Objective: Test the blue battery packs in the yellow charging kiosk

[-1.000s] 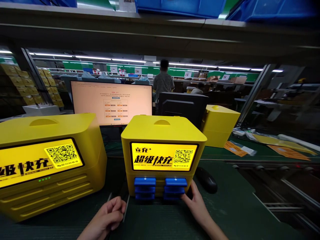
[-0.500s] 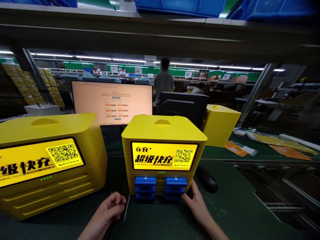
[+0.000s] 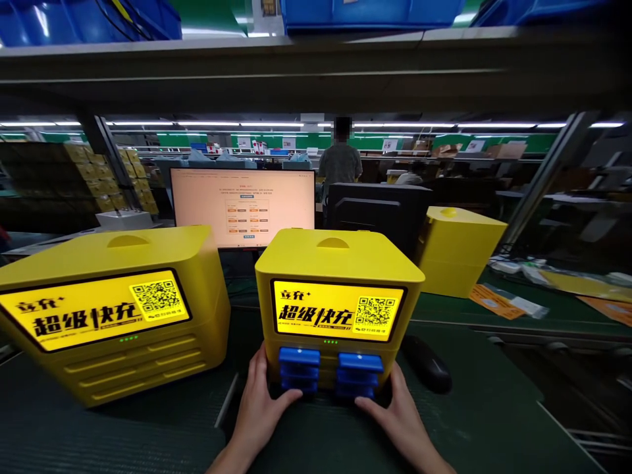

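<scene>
A yellow power bank station point(image 3: 340, 263) with a lit screen point(image 3: 316, 299) stands upright in front of me. Stacked blue power banks stick out of its slots in two columns, the left stack point(image 3: 299, 359) and the right stack point(image 3: 359, 363). My left hand point(image 3: 259, 405) clasps the lower left side, its thumb in front by the left stack. On the lower right side my right hand point(image 3: 397, 408) does the same, thumb near the right stack. Fingers behind the sides are partly hidden. A second yellow station point(image 3: 158, 247), without blue power banks, is to the left.
Behind stand a lit monitor point(image 3: 241, 204) and a dark monitor point(image 3: 378, 214). A black mouse point(image 3: 427, 365) lies right of the station. Another yellow station point(image 3: 457, 253) and an orange sheet point(image 3: 496, 301) are farther right. A shelf point(image 3: 316, 59) crosses overhead; a person point(image 3: 340, 161) is in the background.
My left hand, earlier curled and apart from the station, has come against its left side. My right hand stays at the right side. The view has turned slightly left.
</scene>
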The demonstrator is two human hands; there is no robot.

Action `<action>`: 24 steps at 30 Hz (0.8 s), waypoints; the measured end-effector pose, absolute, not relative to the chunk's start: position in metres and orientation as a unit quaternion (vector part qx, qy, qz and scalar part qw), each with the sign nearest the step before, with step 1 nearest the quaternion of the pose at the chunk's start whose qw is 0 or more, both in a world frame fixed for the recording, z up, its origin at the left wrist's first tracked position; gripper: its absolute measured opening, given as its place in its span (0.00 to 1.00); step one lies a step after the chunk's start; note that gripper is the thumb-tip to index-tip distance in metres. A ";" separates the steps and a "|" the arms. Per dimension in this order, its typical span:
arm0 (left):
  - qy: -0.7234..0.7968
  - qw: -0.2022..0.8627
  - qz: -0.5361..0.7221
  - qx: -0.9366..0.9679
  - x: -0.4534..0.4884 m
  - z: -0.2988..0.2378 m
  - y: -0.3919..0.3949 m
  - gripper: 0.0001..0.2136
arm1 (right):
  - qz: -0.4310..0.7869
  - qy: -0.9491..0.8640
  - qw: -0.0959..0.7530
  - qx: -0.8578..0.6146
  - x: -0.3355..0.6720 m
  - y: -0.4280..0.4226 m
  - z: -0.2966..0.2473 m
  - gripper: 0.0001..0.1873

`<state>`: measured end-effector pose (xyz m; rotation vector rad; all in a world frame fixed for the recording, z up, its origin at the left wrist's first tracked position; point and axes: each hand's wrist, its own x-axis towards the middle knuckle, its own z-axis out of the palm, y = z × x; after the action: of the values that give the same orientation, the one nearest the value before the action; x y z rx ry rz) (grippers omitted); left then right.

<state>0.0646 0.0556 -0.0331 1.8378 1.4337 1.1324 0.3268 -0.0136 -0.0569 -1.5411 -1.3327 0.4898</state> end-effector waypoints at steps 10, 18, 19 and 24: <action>0.508 0.326 0.476 0.640 0.067 -0.019 0.055 0.38 | 0.254 -0.473 0.587 -0.607 0.315 -0.012 -0.032 0.38; 0.481 0.386 0.531 0.581 0.084 0.010 0.051 0.41 | 0.231 -0.436 0.599 -0.630 0.314 -0.005 -0.014 0.43; 0.477 0.396 0.519 0.588 0.077 0.014 0.051 0.40 | 0.197 -0.462 0.583 -0.639 0.322 -0.005 -0.017 0.42; 0.561 0.288 0.502 0.592 -0.034 0.052 0.026 0.30 | -0.079 -0.623 0.418 -0.656 0.399 -0.013 -0.047 0.29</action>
<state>-0.0336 0.0259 0.0518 1.5817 1.4987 1.3405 0.3990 -0.0134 -0.0474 -1.6459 -1.5639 -0.1981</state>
